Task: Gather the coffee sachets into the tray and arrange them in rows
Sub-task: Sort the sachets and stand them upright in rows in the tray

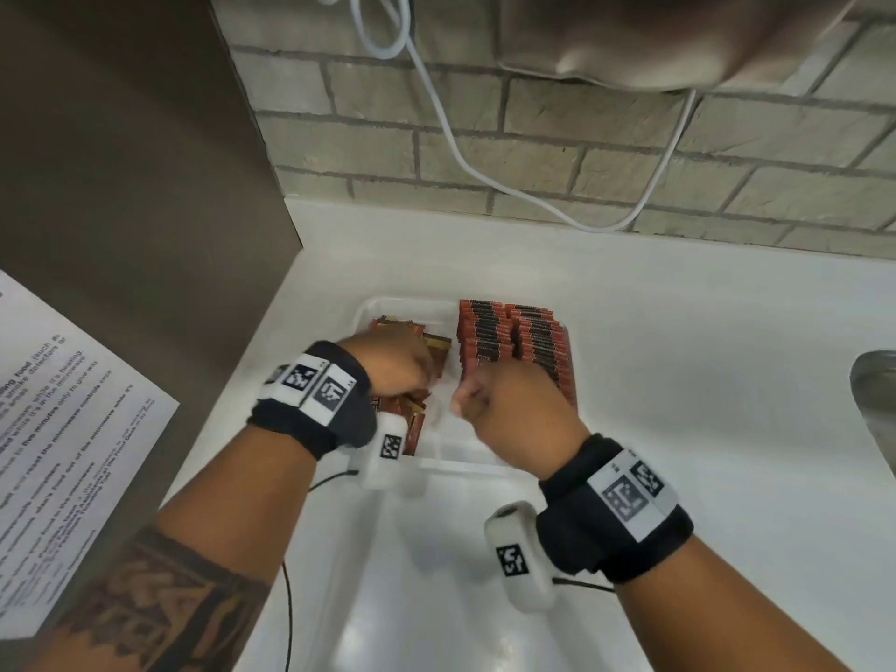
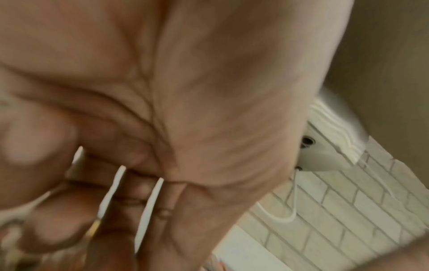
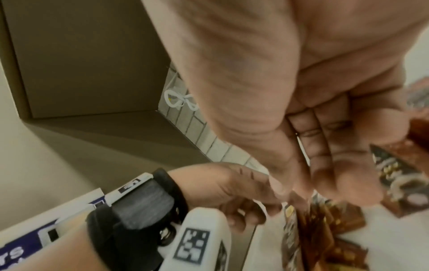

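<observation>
A white tray (image 1: 388, 304) sits on the white counter. Its right half holds neat rows of red and black coffee sachets (image 1: 514, 341). Loose red and gold sachets (image 1: 439, 345) lie heaped in its left half. My left hand (image 1: 400, 368) reaches down into that heap, and its fingers pinch some of the loose sachets (image 3: 325, 220). The left wrist view is blurred and shows mostly my left hand (image 2: 76, 192). My right hand (image 1: 504, 405) hovers at the near end of the rows. Its fingers (image 3: 329, 152) are curled, with nothing showing in the palm.
A brown cabinet side (image 1: 121, 186) with a printed notice (image 1: 63, 429) stands close on the left. A white cable (image 1: 485, 172) hangs over the brick wall behind. A metal sink rim (image 1: 877, 395) shows at the right edge. Bare counter (image 1: 679, 361) lies between tray and sink.
</observation>
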